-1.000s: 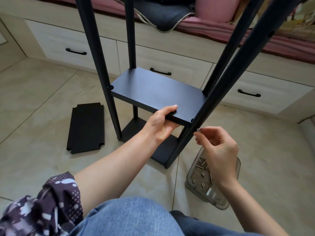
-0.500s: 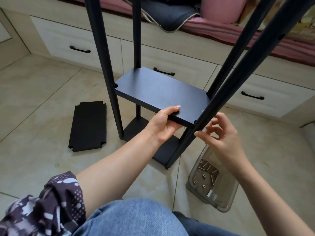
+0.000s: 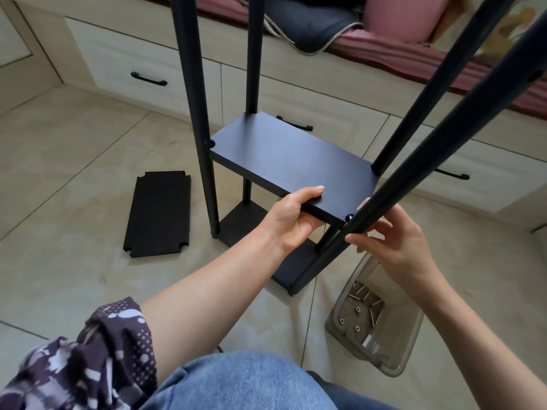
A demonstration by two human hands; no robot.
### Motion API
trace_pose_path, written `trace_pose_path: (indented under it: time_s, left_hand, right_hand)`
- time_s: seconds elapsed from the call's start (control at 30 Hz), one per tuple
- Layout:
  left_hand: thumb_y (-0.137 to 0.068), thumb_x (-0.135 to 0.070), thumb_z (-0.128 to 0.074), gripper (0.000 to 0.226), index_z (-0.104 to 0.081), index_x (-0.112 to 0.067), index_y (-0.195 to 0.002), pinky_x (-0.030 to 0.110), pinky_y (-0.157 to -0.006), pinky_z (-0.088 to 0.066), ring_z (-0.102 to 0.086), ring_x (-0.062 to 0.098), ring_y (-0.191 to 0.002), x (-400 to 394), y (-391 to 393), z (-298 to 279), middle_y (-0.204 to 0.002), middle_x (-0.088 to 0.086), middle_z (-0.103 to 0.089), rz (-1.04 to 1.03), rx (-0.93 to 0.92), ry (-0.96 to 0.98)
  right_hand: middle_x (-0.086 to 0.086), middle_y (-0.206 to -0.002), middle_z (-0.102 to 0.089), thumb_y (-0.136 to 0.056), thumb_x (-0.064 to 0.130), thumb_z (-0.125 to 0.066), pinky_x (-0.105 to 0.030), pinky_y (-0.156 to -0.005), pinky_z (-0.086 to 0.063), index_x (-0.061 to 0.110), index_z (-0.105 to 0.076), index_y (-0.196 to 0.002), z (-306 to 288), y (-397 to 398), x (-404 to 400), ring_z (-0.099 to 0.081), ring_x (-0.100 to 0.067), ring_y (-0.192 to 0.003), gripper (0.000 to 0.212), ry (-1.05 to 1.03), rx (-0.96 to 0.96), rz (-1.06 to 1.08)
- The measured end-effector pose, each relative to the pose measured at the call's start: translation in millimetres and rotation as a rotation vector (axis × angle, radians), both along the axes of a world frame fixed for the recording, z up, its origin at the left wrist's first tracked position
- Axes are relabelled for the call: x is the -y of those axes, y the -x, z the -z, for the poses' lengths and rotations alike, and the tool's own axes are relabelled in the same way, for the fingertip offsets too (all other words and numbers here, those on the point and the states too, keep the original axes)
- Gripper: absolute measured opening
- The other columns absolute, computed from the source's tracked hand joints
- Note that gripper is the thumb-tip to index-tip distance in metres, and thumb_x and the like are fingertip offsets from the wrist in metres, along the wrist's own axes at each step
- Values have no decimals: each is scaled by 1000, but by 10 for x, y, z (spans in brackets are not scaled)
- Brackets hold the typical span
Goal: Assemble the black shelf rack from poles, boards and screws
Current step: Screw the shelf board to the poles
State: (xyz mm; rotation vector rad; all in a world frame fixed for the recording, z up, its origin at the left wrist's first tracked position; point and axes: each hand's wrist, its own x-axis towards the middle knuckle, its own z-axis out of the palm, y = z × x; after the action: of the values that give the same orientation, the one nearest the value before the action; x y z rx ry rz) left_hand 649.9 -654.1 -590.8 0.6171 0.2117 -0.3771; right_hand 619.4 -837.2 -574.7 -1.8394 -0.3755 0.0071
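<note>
1. Since a second ago the right hand point(image 3: 393, 241) has moved from below and right of the near-right pole point(image 3: 414, 161) up against it, fingers now curled at the pole beside the near-right corner of the middle shelf board point(image 3: 284, 161).
2. A second ago that hand pinched a small screw at its fingertips; now no screw shows. I cannot tell whether it is hidden behind the pole, already in the hole, or dropped, so what the right hand grasps is unclear.
3. The left hand point(image 3: 293, 217) has kept its grip on the board's near edge, thumb on top and fingers underneath, holding the corner level with the pole.
4. For the task, this looks like the step of fixing that corner: the screw is probably being started through the pole into the board. The near-left corner seems to sit against its own pole point(image 3: 192, 113).
5. The bottom board point(image 3: 245, 223) sits on the floor between the poles; a spare board point(image 3: 158, 213) lies flat on the tiles at left, well apart.
6. A clear plastic tub point(image 3: 408, 353) with more screws point(image 3: 365, 303) stands near right, just below the right hand.
7. In the way: the slanting near-right pole crosses over the fingers and hides the hole. Drawers point(image 3: 118, 63) stand beyond.
</note>
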Motion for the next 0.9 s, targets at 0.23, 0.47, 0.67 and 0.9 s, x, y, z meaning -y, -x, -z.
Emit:
trace_pose_path:
  time_s: [0.23, 0.47, 0.67, 0.9]
  left_hand:
    - [-101, -6, -48, 43, -46, 3, -143, 42, -90, -57, -65, 30, -112, 2, -11, -16, -140, 20, -58, 1, -12, 32]
    - [-101, -5, -48, 36, -51, 2, -136, 42, -87, -59, -69, 28, -106, -25, -51, 25, -125, 16, -67, 41, 5, 48]
    - [-100, -5, -48, 20, -63, -3, -113, 36, -83, -60, -74, 20, -94, -106, -81, 11, -102, 7, -76, 133, 127, -11]
    - [-99, -4, -48, 30, -55, 0, -128, 37, -84, -61, -71, 23, -97, -97, -84, -28, -111, 12, -72, 123, 65, -14]
  right_hand:
    - [-12, -96, -58, -67, 17, -80, -50, -73, -47, 17, -63, -100, -16, 2, 12, -43, -47, -85, 37, 10, -39, -29]
    - [-12, -97, -59, -64, 19, -82, -46, -68, -47, 15, -61, -102, -74, 23, -36, -48, -39, -81, 44, 71, -61, 22]
    - [-26, -115, -55, -51, 8, -85, -44, -84, -55, 13, -38, -125, -33, -36, -39, -61, -39, -99, 88, -49, -283, 200]
    - [-11, -115, -66, -46, 5, -83, -26, -76, -58, 24, -31, -140, -71, -84, -61, -69, -17, -105, 109, -132, -317, 150]
